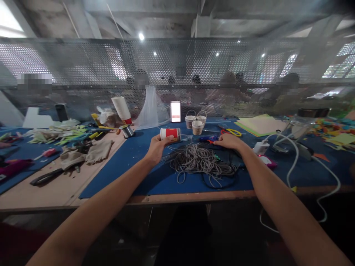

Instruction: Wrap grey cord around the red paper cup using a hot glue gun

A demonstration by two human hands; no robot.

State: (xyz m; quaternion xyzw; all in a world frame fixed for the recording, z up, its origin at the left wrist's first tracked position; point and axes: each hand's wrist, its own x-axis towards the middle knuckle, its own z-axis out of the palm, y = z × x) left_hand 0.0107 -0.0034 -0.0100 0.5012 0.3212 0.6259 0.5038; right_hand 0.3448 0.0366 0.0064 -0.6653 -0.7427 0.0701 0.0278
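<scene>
My left hand (158, 149) is closed around a red and white paper cup (169, 135), which lies on its side in the air above the table. My right hand (229, 142) grips a blue glue gun (207, 139) with an orange-red trigger; its nozzle end points left toward the cup. Between cup and gun is a small clear piece (186, 137) that I cannot make out. A loose heap of grey cord (202, 160) lies just in front of both hands. Behind them stand several small cups with looped handles (197, 128).
Yellow-handled scissors (233, 132) and coloured paper sheets (260, 125) lie at the back right. A white charger (261, 147) trails a cable. To the left are stacked paper cups (121, 108), a wire spool (127, 131) and work gloves (98, 152). Perforated metal screens the back.
</scene>
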